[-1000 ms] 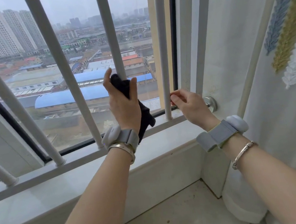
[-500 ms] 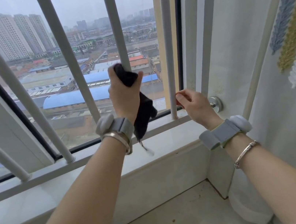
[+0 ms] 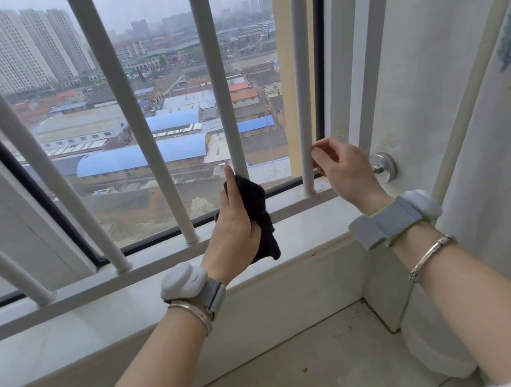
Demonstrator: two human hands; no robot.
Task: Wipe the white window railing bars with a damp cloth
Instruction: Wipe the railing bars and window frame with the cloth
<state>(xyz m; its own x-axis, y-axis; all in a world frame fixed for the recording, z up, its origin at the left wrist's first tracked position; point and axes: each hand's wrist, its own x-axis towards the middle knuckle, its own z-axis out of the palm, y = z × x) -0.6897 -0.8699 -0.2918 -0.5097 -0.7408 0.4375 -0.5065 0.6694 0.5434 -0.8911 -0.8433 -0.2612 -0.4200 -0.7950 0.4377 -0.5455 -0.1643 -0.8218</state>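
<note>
Head view is showing the bars running left to right, and the ones on the far left (image 3: 7,137) are sitting well apart from your cloth, so you're risking skipping them if you keep working only the right end. Moving along, your left hand (image 3: 236,226) is gripping the dark cloth (image 3: 255,213), fingers curled round the bunch with one finger lying straight up beside the third bar (image 3: 218,76). The cloth is pressing against the low end of that bar, just above the sill (image 3: 99,312). Since it's wadded on one side, I'm guessing you're only cleaning the near face and missing the back. A loose tail is hanging down too, so it could be dragging grime onto the sill or slipping out of your grip. Further right, your right hand (image 3: 343,167) is pinching lightly at the last bar (image 3: 301,87), fingertips touching it near the base. That's a weak hold for bracing, so if you're leaning in, it probably isn't steadying you much.
</note>
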